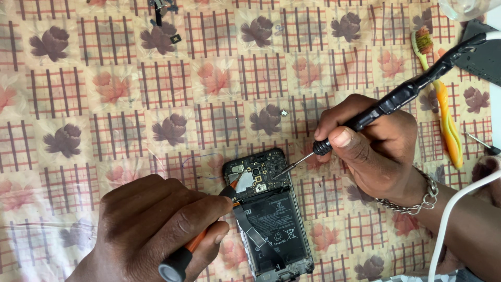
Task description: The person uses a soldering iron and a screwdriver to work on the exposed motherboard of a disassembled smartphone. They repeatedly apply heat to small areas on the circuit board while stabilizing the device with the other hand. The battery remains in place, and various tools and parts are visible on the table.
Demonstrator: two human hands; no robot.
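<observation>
Phone with its back cover off lies face down on the flowered plastic tablecloth, low and just right of centre, its circuit board toward the top and the black battery below. Over the board two tools meet — the thin metal tip of a black soldering iron comes in from the right, and the tip of an orange-shafted tool with a black end presses in from the left. The right hand pinches the iron near its front between thumb and fingers, a chain bracelet at the wrist; the left hand is closed round the orange tool, covering the cloth just left of the phone. Farther out lie a tiny loose metal part above the phone, an orange and green toothbrush at the right, small dark parts at the top edge, and a white cable along the right forearm.
</observation>
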